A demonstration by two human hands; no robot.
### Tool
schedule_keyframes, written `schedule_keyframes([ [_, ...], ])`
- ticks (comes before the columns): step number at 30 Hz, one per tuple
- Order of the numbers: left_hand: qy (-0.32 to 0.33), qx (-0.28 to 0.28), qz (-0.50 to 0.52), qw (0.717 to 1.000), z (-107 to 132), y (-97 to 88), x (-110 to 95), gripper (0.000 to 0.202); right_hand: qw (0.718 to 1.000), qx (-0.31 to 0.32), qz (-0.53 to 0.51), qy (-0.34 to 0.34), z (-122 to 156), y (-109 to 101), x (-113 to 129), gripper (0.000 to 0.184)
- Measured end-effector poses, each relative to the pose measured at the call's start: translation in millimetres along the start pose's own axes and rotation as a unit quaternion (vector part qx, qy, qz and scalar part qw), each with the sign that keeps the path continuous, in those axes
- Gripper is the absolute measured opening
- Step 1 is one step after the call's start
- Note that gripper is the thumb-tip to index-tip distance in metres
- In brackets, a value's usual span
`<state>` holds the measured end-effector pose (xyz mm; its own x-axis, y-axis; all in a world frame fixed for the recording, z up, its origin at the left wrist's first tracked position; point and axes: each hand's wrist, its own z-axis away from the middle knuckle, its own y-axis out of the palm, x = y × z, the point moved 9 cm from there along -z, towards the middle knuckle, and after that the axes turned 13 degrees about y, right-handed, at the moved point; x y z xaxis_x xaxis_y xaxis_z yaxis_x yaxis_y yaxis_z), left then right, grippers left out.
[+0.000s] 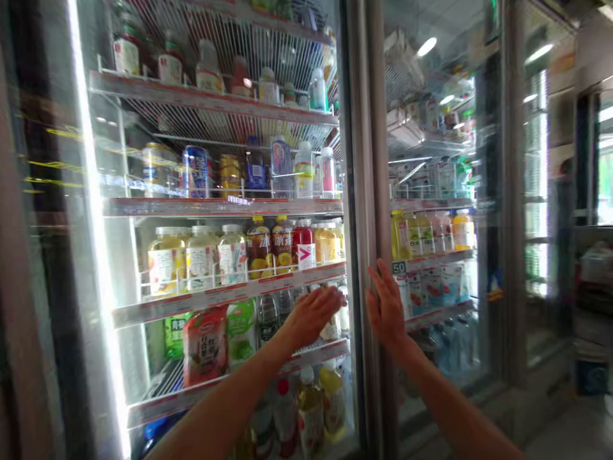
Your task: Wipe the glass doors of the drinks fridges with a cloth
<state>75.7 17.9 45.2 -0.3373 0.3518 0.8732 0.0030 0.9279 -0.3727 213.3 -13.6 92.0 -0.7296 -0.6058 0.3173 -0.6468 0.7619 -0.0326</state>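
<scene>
— Where does the view look from?
— From the person's head, facing forward and slightly down, close to a drinks cooler (215, 204).
— And the framing?
— Shelves spread beyond the left hand (313, 313). The door frame (364, 160) rises between it and the right hand (385, 306).

The door frame (366, 160) is dull grey. The shelf strips (215, 207) run red with white tags, and the wire racks (249, 45) are white. The juice bottles (165, 259) glow pale yellow; a red bottle (304, 246) wears a white label. The can (196, 171) is blue, one pouch (205, 345) red, the neighbouring pouch (242, 332) green.
</scene>
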Motion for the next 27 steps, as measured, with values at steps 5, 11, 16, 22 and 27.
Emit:
schedule_keyframes([
  [5,0.063,0.008,0.002,0.998,46,-8.4,-19,0.040,0.999,0.041,0.008,-0.007,16,12,10,0.043],
  [11,-0.160,-0.053,-0.081,0.982,83,-56.9,83,0.049,0.998,0.059,-0.014,-0.027,22,34,44,0.042],
  [16,0.049,0.021,-0.027,0.998,123,-34.3,-10,0.044,0.994,0.100,-0.023,-0.047,38,53,68,0.043],
  [22,-0.001,0.017,-0.041,0.999,161,-55.1,28,0.045,0.991,0.110,-0.026,-0.069,47,63,81,0.041],
  [27,-0.142,-0.027,-0.098,0.985,177,-73.9,66,0.048,0.990,0.122,-0.038,-0.058,51,75,95,0.043],
])
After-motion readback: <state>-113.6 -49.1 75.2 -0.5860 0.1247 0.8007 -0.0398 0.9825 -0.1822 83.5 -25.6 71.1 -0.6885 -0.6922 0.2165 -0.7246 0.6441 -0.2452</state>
